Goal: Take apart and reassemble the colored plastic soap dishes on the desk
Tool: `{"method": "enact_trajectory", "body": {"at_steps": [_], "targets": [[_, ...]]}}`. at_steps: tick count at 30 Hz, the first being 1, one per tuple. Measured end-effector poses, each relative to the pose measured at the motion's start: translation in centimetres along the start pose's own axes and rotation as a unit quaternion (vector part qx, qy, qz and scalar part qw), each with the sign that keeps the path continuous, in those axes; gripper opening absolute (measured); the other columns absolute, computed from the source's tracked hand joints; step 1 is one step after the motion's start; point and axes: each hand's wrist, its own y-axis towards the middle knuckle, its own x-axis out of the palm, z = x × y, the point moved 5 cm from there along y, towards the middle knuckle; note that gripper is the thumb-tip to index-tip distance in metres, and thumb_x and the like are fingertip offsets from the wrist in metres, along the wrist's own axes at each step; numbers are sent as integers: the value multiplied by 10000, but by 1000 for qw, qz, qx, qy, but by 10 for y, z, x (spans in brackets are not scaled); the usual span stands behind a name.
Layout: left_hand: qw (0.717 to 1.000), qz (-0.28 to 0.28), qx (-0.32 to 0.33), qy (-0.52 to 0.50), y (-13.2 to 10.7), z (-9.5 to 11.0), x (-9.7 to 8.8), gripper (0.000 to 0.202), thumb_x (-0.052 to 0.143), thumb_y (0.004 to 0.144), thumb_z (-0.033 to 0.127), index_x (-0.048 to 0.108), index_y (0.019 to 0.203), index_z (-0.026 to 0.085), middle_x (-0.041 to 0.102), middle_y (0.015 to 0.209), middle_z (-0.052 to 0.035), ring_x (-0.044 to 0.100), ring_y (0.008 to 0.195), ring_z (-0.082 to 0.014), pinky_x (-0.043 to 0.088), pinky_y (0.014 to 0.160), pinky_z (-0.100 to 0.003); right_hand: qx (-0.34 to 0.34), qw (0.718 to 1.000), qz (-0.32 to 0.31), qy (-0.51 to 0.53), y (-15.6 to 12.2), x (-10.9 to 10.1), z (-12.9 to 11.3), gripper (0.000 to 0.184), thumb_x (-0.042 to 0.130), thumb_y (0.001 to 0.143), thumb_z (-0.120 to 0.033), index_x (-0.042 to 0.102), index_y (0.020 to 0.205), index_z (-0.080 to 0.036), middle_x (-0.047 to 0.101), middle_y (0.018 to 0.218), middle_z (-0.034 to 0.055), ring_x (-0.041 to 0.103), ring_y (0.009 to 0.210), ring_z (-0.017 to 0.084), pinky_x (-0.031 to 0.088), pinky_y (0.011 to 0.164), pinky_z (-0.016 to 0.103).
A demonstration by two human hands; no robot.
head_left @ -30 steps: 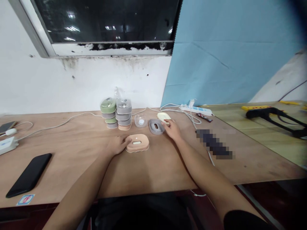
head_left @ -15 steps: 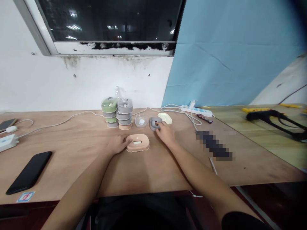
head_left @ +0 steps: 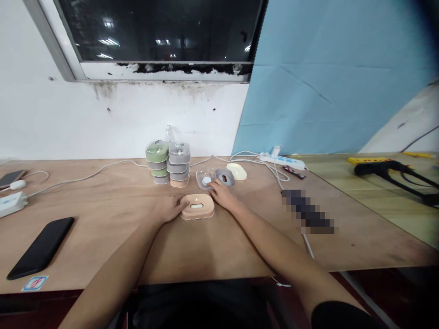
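A peach soap box (head_left: 205, 199) with a slot in its middle sits on the wooden table. Its left end is in my left hand (head_left: 170, 208), thumb over the rim. Further back, my right hand (head_left: 222, 194) has its fingers on the near right edge of a clear lid (head_left: 201, 172) with a white round patch. The grip's underside is hidden. Close behind that hand lies a grey slotted part (head_left: 227, 173), and just beyond it a cream oval piece (head_left: 237, 171).
Two stacks of similar boxes, one topped by a green box (head_left: 158, 151), the other by a grey one (head_left: 179, 154), stand near the wall. A black phone (head_left: 41, 246) lies at left. White cables lead to a power strip (head_left: 283, 160). A blurred dark object (head_left: 307, 210) lies at right.
My right hand has left the grey part and moved left and nearer onto the clear lid, which has shifted slightly toward me. My left hand keeps its hold on the peach box.
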Motion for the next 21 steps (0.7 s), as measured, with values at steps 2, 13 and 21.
{"method": "enact_trajectory", "body": {"at_steps": [2,13,21], "targets": [[1000,-4,-4,0,0,1,-1,482,365,906,574,634,1127,241,694,928,-48,621,804,-221,447,693,-313,6,1000,26,15,-2,-2,5,251,529,836,-141,634,1061,-182,576,1052,93,553,988,198,444,886,342],[999,11,3,-35,0,3,-3,506,316,933,560,617,1171,230,688,1071,-76,630,959,-256,472,809,-361,57,953,232,184,-21,-41,-6,291,569,848,-436,582,1030,-209,580,981,72,570,797,188,499,711,330],[979,184,61,-54,-12,24,-29,421,365,959,424,526,1270,191,640,992,-86,593,898,-200,458,808,-326,72,923,184,329,-29,-34,-38,387,514,867,-528,577,1092,-219,603,936,50,548,625,139,467,583,283]]}}
